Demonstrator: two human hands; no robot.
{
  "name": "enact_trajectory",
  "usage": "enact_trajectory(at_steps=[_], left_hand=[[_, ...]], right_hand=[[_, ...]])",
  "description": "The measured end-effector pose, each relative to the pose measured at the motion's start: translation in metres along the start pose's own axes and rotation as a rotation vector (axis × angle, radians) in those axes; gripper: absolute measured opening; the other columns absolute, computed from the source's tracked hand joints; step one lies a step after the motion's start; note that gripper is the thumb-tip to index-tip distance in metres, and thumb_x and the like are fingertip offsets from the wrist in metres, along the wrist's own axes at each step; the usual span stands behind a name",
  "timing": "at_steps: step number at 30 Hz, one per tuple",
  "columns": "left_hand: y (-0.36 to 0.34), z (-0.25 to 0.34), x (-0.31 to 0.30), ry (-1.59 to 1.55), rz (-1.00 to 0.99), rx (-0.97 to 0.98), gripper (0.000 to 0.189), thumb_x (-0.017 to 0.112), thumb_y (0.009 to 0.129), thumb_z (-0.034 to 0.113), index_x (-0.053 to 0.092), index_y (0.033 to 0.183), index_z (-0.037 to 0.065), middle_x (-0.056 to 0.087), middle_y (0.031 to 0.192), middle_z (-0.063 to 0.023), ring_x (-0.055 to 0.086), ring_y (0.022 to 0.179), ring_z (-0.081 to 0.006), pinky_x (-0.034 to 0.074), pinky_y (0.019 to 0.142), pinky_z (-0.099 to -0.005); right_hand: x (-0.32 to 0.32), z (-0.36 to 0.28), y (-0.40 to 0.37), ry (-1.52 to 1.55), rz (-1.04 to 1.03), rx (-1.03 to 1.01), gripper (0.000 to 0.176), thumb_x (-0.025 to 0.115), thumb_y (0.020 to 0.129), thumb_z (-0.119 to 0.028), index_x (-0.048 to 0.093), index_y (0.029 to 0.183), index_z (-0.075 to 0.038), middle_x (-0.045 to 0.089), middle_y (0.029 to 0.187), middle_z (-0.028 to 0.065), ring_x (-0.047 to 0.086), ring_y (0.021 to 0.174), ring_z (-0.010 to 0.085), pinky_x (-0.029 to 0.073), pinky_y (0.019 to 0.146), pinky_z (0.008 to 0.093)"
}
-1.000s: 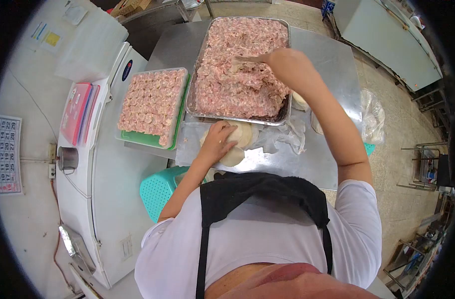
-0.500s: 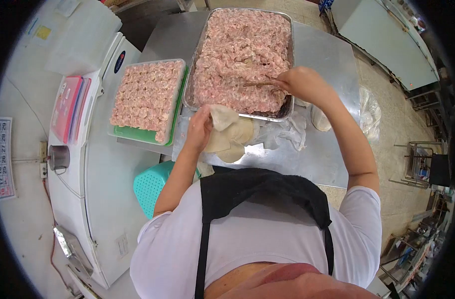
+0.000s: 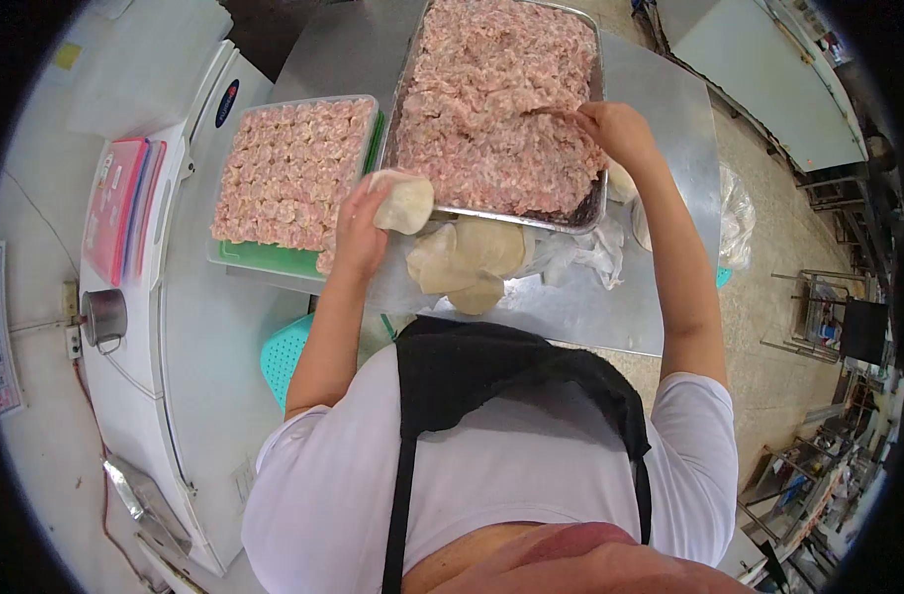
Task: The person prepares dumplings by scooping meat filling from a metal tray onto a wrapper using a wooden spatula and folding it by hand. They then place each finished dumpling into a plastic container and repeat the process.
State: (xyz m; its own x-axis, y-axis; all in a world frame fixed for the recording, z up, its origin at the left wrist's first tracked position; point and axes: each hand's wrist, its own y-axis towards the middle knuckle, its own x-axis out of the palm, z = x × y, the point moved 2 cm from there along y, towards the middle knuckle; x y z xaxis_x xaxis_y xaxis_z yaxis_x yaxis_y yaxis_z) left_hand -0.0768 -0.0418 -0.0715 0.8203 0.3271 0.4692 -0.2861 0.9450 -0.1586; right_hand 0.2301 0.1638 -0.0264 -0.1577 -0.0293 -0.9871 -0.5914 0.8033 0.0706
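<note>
My left hand (image 3: 361, 226) is closed on the edge of a round, pale dough wrapper (image 3: 407, 204), held just off the near left corner of a metal tray (image 3: 516, 220). Raw minced meat (image 3: 501, 104) fills that tray. My right hand (image 3: 618, 133) grips a thin brown stick (image 3: 556, 111) at the tray's right side; its tip is in the meat. Below the tray, several loose wrappers (image 3: 481, 252) overlap on the table. To the left, rows of meat-filled dumplings (image 3: 293, 168) sit close together on a green tray (image 3: 264, 257) with a clear rim.
Crumpled clear plastic (image 3: 595, 257) lies on the metal table (image 3: 669, 89) beside the wrappers. A white freezer (image 3: 214, 346) stands at the left, with a turquoise basket (image 3: 285, 358) near it. A plastic bag (image 3: 737, 223) is beyond the table's right edge.
My left hand has moved left with the wrapper, which now shows flatter and more open. My right hand has shifted up and right, with the stick deeper in the meat. The view has shifted slightly.
</note>
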Motion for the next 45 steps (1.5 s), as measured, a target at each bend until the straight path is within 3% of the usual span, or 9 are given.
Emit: enact_trajectory(at_steps=[4, 6, 9, 13, 16, 19, 25, 35, 45], left_hand=[[-0.002, 0.017, -0.006, 0.418, -0.011, 0.1, 0.027, 0.054, 0.093, 0.018, 0.062, 0.113, 0.001, 0.067, 0.103, -0.0086, 0.064, 0.093, -0.0182, 0.048, 0.084, -0.0305], [-0.012, 0.034, -0.001, 0.858, -0.155, 0.387, 0.026, 0.055, 0.093, 0.022, 0.066, 0.106, 0.003, 0.069, 0.098, -0.0068, 0.063, 0.089, -0.0158, 0.048, 0.082, -0.0295], [-0.025, 0.023, -0.02, 0.844, -0.249, 0.102, 0.024, 0.055, 0.094, 0.019, 0.065, 0.11, 0.003, 0.067, 0.103, -0.0027, 0.06, 0.093, -0.0126, 0.046, 0.086, -0.0269], [-0.04, 0.003, -0.034, 0.605, -0.29, -0.127, 0.029, 0.056, 0.094, 0.023, 0.064, 0.113, 0.002, 0.066, 0.103, -0.0039, 0.059, 0.095, -0.0113, 0.046, 0.085, -0.0268], [-0.045, -0.021, -0.044, 0.31, -0.203, -0.242, 0.032, 0.054, 0.095, 0.024, 0.06, 0.117, 0.001, 0.066, 0.105, -0.0045, 0.06, 0.097, -0.0118, 0.047, 0.085, -0.0279], [-0.045, -0.03, -0.044, -0.109, -0.094, -0.386, 0.031, 0.056, 0.094, 0.021, 0.058, 0.118, 0.001, 0.064, 0.109, -0.0063, 0.061, 0.099, -0.0143, 0.048, 0.088, -0.0296], [-0.041, -0.03, -0.04, -0.125, -0.042, -0.34, 0.029, 0.054, 0.094, 0.014, 0.054, 0.12, 0.0, 0.063, 0.112, -0.0106, 0.063, 0.102, -0.021, 0.052, 0.088, -0.0349], [-0.021, -0.049, -0.032, -0.307, 0.055, -0.29, 0.032, 0.052, 0.092, 0.008, 0.049, 0.123, 0.0, 0.06, 0.116, -0.0125, 0.061, 0.105, -0.0264, 0.052, 0.09, -0.0417], [-0.029, -0.043, -0.03, -0.406, 0.066, -0.316, 0.033, 0.051, 0.092, 0.007, 0.048, 0.124, 0.0, 0.058, 0.118, -0.0148, 0.059, 0.108, -0.0283, 0.05, 0.093, -0.0429]], right_hand=[[-0.012, -0.01, 0.004, -0.216, 0.046, 0.018, 0.037, 0.054, 0.09, -0.041, 0.068, 0.08, -0.008, 0.067, 0.078, 0.0162, 0.065, 0.072, 0.0356, 0.051, 0.061, 0.0435], [-0.044, -0.03, -0.002, -0.488, 0.155, -0.072, 0.032, 0.058, 0.087, -0.033, 0.067, 0.073, -0.006, 0.066, 0.073, 0.0136, 0.066, 0.066, 0.0309, 0.052, 0.056, 0.0402], [-0.095, -0.065, -0.015, -0.605, 0.125, -0.087, 0.017, 0.059, 0.083, -0.023, 0.067, 0.077, -0.01, 0.066, 0.072, 0.0099, 0.066, 0.07, 0.0283, 0.051, 0.059, 0.0395], [-0.102, -0.124, -0.013, -0.559, 0.2, -0.195, 0.014, 0.058, 0.079, -0.016, 0.066, 0.07, -0.007, 0.066, 0.071, 0.0108, 0.067, 0.068, 0.0268, 0.053, 0.056, 0.0387], [-0.043, -0.137, 0.004, -0.409, 0.123, -0.232, 0.016, 0.055, 0.081, -0.015, 0.065, 0.073, -0.005, 0.065, 0.072, 0.0113, 0.067, 0.069, 0.0279, 0.053, 0.058, 0.0393], [0.009, -0.13, 0.01, -0.344, 0.294, -0.339, 0.015, 0.053, 0.083, -0.015, 0.063, 0.079, -0.004, 0.064, 0.073, 0.0127, 0.066, 0.07, 0.0299, 0.053, 0.059, 0.041], [0.039, -0.133, -0.015, -0.162, 0.165, -0.166, 0.021, 0.051, 0.092, -0.025, 0.058, 0.085, -0.007, 0.062, 0.071, 0.0127, 0.064, 0.069, 0.0313, 0.051, 0.058, 0.0434], [0.038, -0.144, -0.034, -0.151, 0.216, -0.222, 0.027, 0.052, 0.092, -0.031, 0.059, 0.082, -0.007, 0.064, 0.072, 0.0128, 0.063, 0.062, 0.0327, 0.05, 0.055, 0.0454], [0.036, -0.151, -0.036, 0.147, -0.084, -0.152, 0.027, 0.052, 0.093, -0.03, 0.064, 0.09, -0.006, 0.064, 0.077, 0.0178, 0.062, 0.074, 0.0362, 0.05, 0.065, 0.0458]])
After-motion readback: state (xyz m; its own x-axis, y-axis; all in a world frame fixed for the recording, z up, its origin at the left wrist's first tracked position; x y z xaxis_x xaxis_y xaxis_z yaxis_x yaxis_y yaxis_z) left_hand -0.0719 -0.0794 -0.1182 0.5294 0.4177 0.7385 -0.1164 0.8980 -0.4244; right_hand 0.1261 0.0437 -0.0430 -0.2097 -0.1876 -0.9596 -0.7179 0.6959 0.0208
